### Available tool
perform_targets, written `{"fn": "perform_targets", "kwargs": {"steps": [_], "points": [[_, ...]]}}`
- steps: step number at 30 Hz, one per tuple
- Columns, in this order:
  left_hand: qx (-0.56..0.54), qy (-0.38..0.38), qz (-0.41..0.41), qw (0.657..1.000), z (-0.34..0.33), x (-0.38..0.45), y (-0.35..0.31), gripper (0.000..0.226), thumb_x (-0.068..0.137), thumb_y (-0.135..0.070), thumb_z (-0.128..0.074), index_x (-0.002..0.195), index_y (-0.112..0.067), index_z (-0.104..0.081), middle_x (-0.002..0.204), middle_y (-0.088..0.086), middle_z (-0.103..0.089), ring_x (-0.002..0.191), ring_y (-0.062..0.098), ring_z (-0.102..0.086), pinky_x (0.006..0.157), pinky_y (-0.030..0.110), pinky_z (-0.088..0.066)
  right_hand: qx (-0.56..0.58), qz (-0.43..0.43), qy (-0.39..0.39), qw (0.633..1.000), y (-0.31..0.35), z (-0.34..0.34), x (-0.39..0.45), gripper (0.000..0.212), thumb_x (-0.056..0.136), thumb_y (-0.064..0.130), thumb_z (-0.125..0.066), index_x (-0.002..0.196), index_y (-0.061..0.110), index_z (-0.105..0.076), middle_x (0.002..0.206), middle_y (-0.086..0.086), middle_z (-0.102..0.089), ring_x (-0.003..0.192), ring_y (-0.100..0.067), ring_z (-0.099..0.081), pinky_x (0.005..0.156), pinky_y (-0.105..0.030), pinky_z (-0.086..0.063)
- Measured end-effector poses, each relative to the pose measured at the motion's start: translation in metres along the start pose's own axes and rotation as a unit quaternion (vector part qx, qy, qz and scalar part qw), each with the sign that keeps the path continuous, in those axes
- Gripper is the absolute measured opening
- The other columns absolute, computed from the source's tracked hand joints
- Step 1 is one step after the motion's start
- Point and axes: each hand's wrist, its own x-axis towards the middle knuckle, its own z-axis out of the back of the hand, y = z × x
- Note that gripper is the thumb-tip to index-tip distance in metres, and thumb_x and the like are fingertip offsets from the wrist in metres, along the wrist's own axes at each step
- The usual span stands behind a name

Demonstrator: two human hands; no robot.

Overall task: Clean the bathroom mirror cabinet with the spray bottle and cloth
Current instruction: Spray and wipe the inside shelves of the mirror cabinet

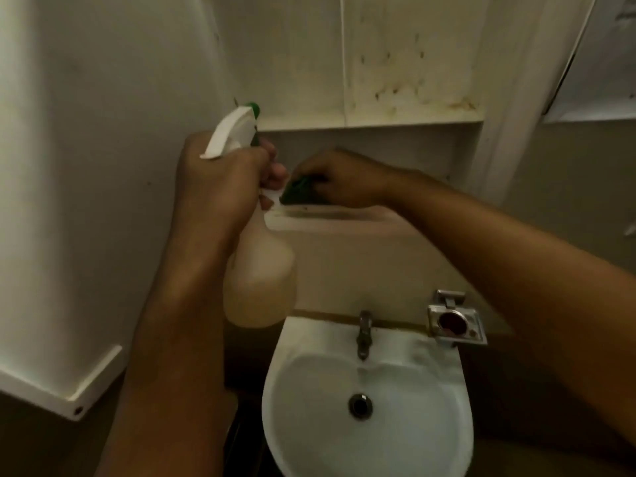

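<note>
The open mirror cabinet (378,80) fills the upper wall, its inside back panel spotted with brown stains, its door (69,201) swung out on the left. Below it a white sink (364,407) juts from the wall, with a tap (364,333) at its back edge and a metal holder (456,320) just beside that on the right.

The spray bottle (258,270), pale and partly full of cloudy liquid, hangs upright in the left hand (213,180), whose fingers are wrapped round the neck under the white trigger head; the nozzle points towards the cabinet. The right hand (340,182) presses a dark green cloth (296,192) onto the cabinet's lower shelf (337,218), at its left end, where a dark streak of grime runs along the surface. The cloth is bunched under curled fingers, though in this dim view it is hard to say how much of it touches the shelf.

The two hands work very near each other, so a squeeze of the trigger now would probably wet the right hand rather than the shelf. A hard wipe leftward could knock the bottle, and runoff would likely drip into the sink.
</note>
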Motion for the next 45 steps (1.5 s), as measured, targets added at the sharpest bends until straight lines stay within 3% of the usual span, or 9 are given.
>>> {"fn": "perform_targets", "kwargs": {"steps": [7, 14, 17, 21, 27, 33, 38, 41, 45], "points": [[0.016, 0.008, 0.003, 1.000, 0.000, -0.014, 0.034, 0.020, 0.081, -0.009, -0.055, 0.091, -0.016, -0.071, 0.072, -0.001, -0.075, 0.075, 0.013, -0.075, 0.059, 0.025, -0.055, 0.109, -0.042, -0.118, 0.986, 0.029, -0.007, -0.085, 0.022, 0.099, 0.018, -0.053, 0.117, 0.021, -0.063, 0.103, 0.012, -0.063, 0.093, 0.004, -0.059, 0.075, -0.008, -0.047], [0.021, 0.017, 0.005, 1.000, -0.004, -0.039, 0.069, 0.019, 0.085, -0.011, -0.057, 0.087, -0.026, -0.069, 0.077, -0.004, -0.075, 0.079, 0.010, -0.075, 0.060, 0.023, -0.055, 0.161, -0.165, -0.064, 0.971, 0.024, -0.092, -0.144, 0.041, 0.098, 0.021, -0.055, 0.137, 0.031, -0.047, 0.125, 0.006, -0.058, 0.106, -0.007, -0.058, 0.073, -0.017, -0.054], [0.017, 0.034, 0.021, 0.999, -0.007, -0.051, 0.090, 0.019, 0.088, -0.009, -0.057, 0.089, -0.023, -0.069, 0.078, -0.003, -0.075, 0.079, 0.008, -0.075, 0.060, 0.023, -0.054, 0.158, -0.221, -0.006, 0.962, 0.006, -0.143, -0.160, 0.050, 0.098, 0.016, -0.052, 0.140, 0.041, -0.039, 0.119, 0.002, -0.059, 0.094, -0.010, -0.061, 0.065, -0.017, -0.053], [0.020, 0.074, 0.036, 0.996, -0.011, -0.066, 0.117, 0.017, 0.089, -0.006, -0.056, 0.092, -0.015, -0.070, 0.079, -0.001, -0.074, 0.080, 0.010, -0.074, 0.057, 0.025, -0.054, 0.142, -0.293, 0.063, 0.943, -0.036, -0.215, -0.171, 0.036, 0.094, 0.011, -0.049, 0.117, 0.032, -0.067, 0.122, 0.004, -0.063, 0.102, -0.015, -0.058, 0.070, -0.020, -0.041], [0.028, 0.105, 0.073, 0.991, -0.017, -0.076, 0.150, 0.015, 0.086, -0.011, -0.056, 0.091, -0.015, -0.070, 0.080, 0.001, -0.074, 0.079, 0.014, -0.074, 0.057, 0.022, -0.050, 0.065, -0.410, 0.147, 0.898, -0.098, -0.270, -0.183, 0.035, 0.092, 0.012, -0.048, 0.108, 0.033, -0.072, 0.126, 0.000, -0.063, 0.107, -0.023, -0.060, 0.075, -0.024, -0.039], [0.029, 0.110, 0.095, 0.989, -0.017, -0.078, 0.173, 0.015, 0.083, -0.011, -0.056, 0.088, -0.014, -0.070, 0.077, -0.001, -0.073, 0.079, 0.016, -0.073, 0.055, 0.020, -0.050, 0.039, -0.495, 0.103, 0.862, -0.137, -0.276, -0.165, 0.019, 0.085, 0.023, -0.054, 0.070, 0.011, -0.055, 0.074, -0.002, -0.058, 0.073, -0.024, -0.060, 0.052, -0.025, -0.035], [0.042, 0.112, 0.100, 0.988, -0.015, -0.080, 0.186, 0.017, 0.087, 0.000, -0.056, 0.090, -0.009, -0.071, 0.075, 0.000, -0.073, 0.077, 0.011, -0.073, 0.055, 0.023, -0.053, 0.013, -0.480, 0.040, 0.876, -0.143, -0.280, -0.140, 0.055, 0.084, 0.066, -0.055, 0.088, 0.012, -0.065, 0.086, -0.005, -0.064, 0.077, -0.024, -0.060, 0.061, -0.027, -0.040], [0.044, 0.111, 0.110, 0.987, -0.013, -0.083, 0.192, 0.018, 0.088, 0.001, -0.056, 0.091, -0.009, -0.071, 0.076, -0.004, -0.074, 0.078, 0.011, -0.073, 0.055, 0.022, -0.054, -0.021, -0.448, 0.067, 0.891, -0.139, -0.282, -0.127, 0.042, 0.091, 0.048, -0.056, 0.104, 0.010, -0.068, 0.102, -0.013, -0.067, 0.099, -0.032, -0.062, 0.078, -0.033, -0.050], [0.045, 0.108, 0.116, 0.986, -0.010, -0.085, 0.198, 0.018, 0.089, -0.001, -0.057, 0.093, -0.011, -0.072, 0.077, -0.005, -0.074, 0.081, 0.013, -0.074, 0.055, 0.021, -0.053, -0.035, -0.447, 0.065, 0.891, -0.143, -0.288, -0.118, 0.028, 0.089, 0.035, -0.058, 0.107, 0.015, -0.068, 0.104, -0.011, -0.066, 0.101, -0.032, -0.062, 0.074, -0.029, -0.043]]}}
